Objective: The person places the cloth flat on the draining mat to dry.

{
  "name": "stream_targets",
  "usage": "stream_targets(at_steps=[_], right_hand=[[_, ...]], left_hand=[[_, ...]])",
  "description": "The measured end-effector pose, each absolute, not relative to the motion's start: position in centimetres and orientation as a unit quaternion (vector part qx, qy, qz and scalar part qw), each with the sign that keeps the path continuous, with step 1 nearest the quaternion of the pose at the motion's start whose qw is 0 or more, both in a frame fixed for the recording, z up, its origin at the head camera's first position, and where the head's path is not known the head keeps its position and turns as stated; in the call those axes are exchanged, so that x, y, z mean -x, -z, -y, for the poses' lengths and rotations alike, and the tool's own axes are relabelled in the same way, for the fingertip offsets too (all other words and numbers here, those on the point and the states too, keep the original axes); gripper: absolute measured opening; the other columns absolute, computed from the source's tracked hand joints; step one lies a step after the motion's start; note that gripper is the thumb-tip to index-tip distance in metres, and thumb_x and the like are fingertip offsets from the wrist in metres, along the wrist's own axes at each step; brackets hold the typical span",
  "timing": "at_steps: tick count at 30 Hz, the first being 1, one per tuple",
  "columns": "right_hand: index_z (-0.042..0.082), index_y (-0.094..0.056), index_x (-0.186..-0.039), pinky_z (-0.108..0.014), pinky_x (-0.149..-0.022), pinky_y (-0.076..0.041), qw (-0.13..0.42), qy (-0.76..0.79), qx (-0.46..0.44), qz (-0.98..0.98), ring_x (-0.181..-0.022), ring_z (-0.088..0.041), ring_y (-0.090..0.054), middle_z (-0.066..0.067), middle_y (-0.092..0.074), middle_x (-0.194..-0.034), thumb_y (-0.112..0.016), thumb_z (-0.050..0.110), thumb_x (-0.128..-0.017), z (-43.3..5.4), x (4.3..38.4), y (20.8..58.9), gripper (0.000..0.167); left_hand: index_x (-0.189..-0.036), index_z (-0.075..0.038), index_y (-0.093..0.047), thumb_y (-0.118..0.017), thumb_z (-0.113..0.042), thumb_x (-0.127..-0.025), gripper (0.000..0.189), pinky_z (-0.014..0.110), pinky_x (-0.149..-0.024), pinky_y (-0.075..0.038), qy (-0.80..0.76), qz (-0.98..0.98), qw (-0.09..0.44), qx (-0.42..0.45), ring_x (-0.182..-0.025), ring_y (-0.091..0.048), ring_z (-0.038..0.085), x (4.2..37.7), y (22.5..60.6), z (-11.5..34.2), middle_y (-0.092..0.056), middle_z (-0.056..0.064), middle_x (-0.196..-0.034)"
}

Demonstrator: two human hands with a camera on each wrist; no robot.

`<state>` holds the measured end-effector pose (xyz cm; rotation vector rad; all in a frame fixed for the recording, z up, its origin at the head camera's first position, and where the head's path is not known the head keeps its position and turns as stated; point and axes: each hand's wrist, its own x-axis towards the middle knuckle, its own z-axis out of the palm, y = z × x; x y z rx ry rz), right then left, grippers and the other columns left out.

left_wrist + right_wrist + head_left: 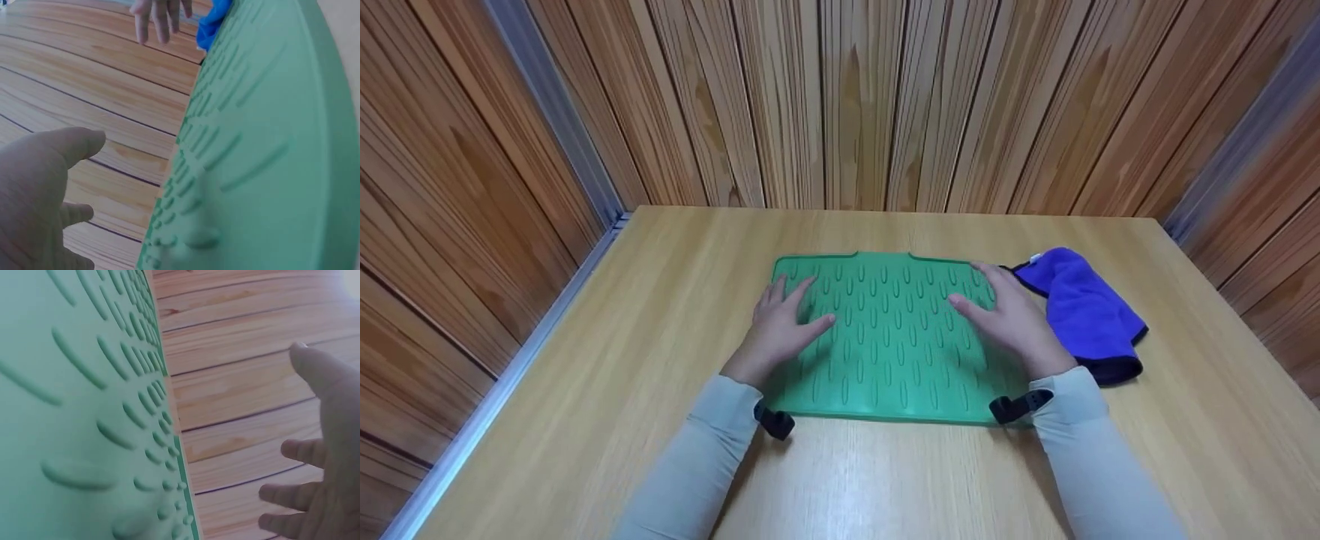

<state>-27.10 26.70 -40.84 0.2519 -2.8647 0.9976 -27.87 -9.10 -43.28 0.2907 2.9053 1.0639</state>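
Note:
A green mat [885, 337] with rows of raised oval ridges and a notch in its far edge lies flat on the table. Over its left side hovers my left hand [780, 326], fingers spread and thumb pointing inward. My right hand [1011, 315] is held above the right side, its fingers likewise apart. In the left wrist view the thumb [79, 145] stands clear of the ridged surface [264, 129]. The right wrist view shows spread fingers [295, 498] beside the mat [73, 422], with nothing held.
A blue cloth [1084, 311] with black edging lies crumpled just right of the mat. The light wooden table [607, 420] meets wood-panelled walls [855, 105] at the back and sides. A metal strip [510, 382] runs along the left edge.

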Motion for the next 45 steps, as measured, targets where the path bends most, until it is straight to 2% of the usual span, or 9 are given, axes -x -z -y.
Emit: stream_targets(at_steps=[6, 12, 18, 24, 30, 34, 40, 45], right_hand=[[0.009, -0.042, -0.152, -0.063, -0.114, -0.026, 0.109, -0.387, -0.057, 0.914, -0.144, -0.041, -0.034, -0.020, -0.043, -0.153, -0.060, 0.057, -0.096, -28.7, 27.2, 40.6, 0.076], [0.007, -0.047, -0.149, -0.062, -0.112, -0.029, 0.153, -0.421, -0.046, 0.893, -0.142, -0.041, -0.036, -0.019, -0.046, -0.151, -0.062, 0.052, -0.097, -30.7, 27.4, 40.5, 0.070], [0.007, -0.048, -0.147, -0.060, -0.112, -0.031, 0.177, -0.431, -0.012, 0.885, -0.140, -0.040, -0.040, -0.020, -0.049, -0.147, -0.061, 0.052, -0.097, -32.7, 27.5, 40.8, 0.069], [0.008, -0.043, -0.150, -0.060, -0.114, -0.029, 0.167, -0.444, 0.021, 0.880, -0.143, -0.040, -0.037, -0.019, -0.047, -0.151, -0.059, 0.053, -0.098, -34.8, 27.7, 41.5, 0.070], [0.011, -0.036, -0.155, -0.064, -0.115, -0.023, 0.142, -0.430, 0.052, 0.890, -0.146, -0.044, -0.030, -0.020, -0.039, -0.157, -0.056, 0.060, -0.096, -36.7, 27.7, 42.3, 0.080], [0.011, -0.033, -0.157, -0.065, -0.116, -0.021, 0.140, -0.426, 0.071, 0.891, -0.147, -0.045, -0.027, -0.020, -0.036, -0.158, -0.056, 0.061, -0.095, -37.6, 27.7, 43.0, 0.083], [0.007, -0.032, -0.157, -0.061, -0.118, -0.020, 0.162, -0.406, 0.086, 0.895, -0.148, -0.042, -0.026, -0.020, -0.036, -0.159, -0.058, 0.059, -0.095, -38.7, 27.7, 44.2, 0.084], [0.004, -0.027, -0.158, -0.063, -0.118, -0.017, 0.163, -0.362, 0.121, 0.910, -0.146, -0.047, -0.026, -0.026, -0.031, -0.159, -0.061, 0.059, -0.093, -39.4, 27.8, 45.4, 0.092]], left_hand=[[-0.158, -0.027, -0.036, -0.063, -0.043, -0.098, 0.068, 0.068, -0.112, -0.026, -0.402, -0.911, 0.010, -0.093, -0.153, -0.011, 0.040, 28.4, 44.0, 10.3, -0.014, 0.018, -0.167], [-0.156, -0.021, -0.039, -0.063, -0.035, -0.098, 0.064, 0.065, -0.113, -0.028, -0.420, -0.904, 0.004, -0.078, -0.151, -0.015, 0.039, 28.9, 44.7, 11.7, -0.018, 0.020, -0.165], [-0.155, -0.016, -0.041, -0.061, -0.028, -0.100, 0.060, 0.060, -0.117, -0.024, -0.415, -0.908, 0.019, -0.062, -0.151, -0.016, 0.040, 29.2, 45.7, 12.9, -0.020, 0.022, -0.163], [-0.155, -0.017, -0.040, -0.061, -0.030, -0.099, 0.062, 0.059, -0.118, -0.021, -0.398, -0.915, 0.039, -0.046, -0.152, -0.011, 0.041, 29.4, 46.5, 14.0, -0.015, 0.022, -0.165], [-0.156, -0.016, -0.040, -0.058, -0.036, -0.099, 0.063, 0.059, -0.121, -0.005, -0.348, -0.935, 0.032, -0.066, -0.153, -0.003, 0.042, 29.3, 47.2, 14.7, -0.015, 0.020, -0.166], [-0.156, -0.014, -0.040, -0.056, -0.039, -0.100, 0.064, 0.056, -0.121, 0.003, -0.320, -0.944, 0.024, -0.081, -0.153, -0.004, 0.042, 29.1, 47.6, 14.9, -0.016, 0.020, -0.166], [-0.155, -0.014, -0.041, -0.055, -0.041, -0.099, 0.064, 0.056, -0.121, 0.001, -0.297, -0.951, 0.009, -0.086, -0.153, -0.008, 0.041, 29.0, 47.9, 14.7, -0.020, 0.020, -0.165], [-0.155, -0.015, -0.041, -0.054, -0.042, -0.099, 0.064, 0.056, -0.121, 0.001, -0.290, -0.953, 0.007, -0.088, -0.153, -0.008, 0.041, 29.1, 48.0, 14.7, -0.020, 0.020, -0.165]])
